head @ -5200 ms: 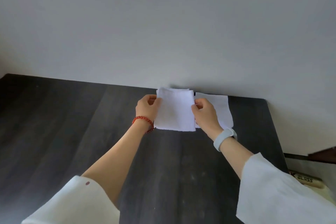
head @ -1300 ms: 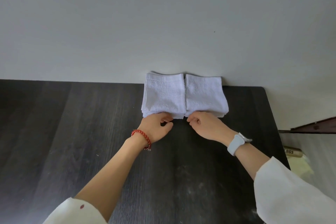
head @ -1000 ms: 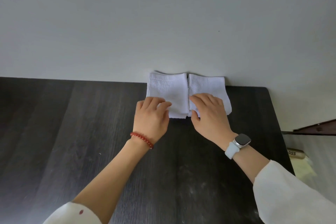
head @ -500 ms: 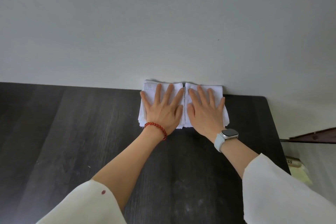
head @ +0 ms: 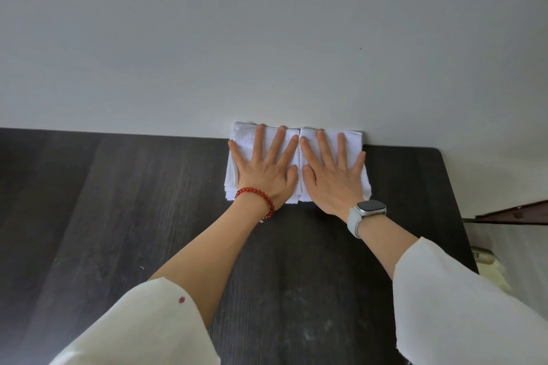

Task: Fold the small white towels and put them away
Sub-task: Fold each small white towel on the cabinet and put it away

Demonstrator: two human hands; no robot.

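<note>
At the back edge of the table: two stacks of folded white towels sit side by side, touching each other and pushed up against the wall (head: 267, 38).
Left stack (head: 237, 154): several folded towels piled up, layered edges showing on its left and near sides; my left hand lies on top of it.
Right stack (head: 353, 139): folded towels piled up, its near right corner a little ragged; my right hand lies on top of it.
My left hand (head: 267, 170): flat, palm down, fingers straight and spread, pressing on the left stack and grasping nothing; a red bead bracelet (head: 256, 195) circles the wrist.
My right hand (head: 332, 175): flat, palm down, fingers straight and spread, pressing on the right stack and grasping nothing; a watch (head: 366, 212) with a pale grey strap sits on the wrist.
My sleeves: loose cream cloth on both forearms; the left sleeve (head: 142, 326) carries a small red spot.
Table (head: 103, 216): dark wood grain, with faint pale smudges in the near part.
Containers: I cannot see any box, drawer or basket holding towels; both stacks rest directly on the tabletop.
Right of the table: a dark reddish-brown edge (head: 516, 213) and, lower down, a pale yellowish thing (head: 489, 264) with some lettering I cannot read.
</note>
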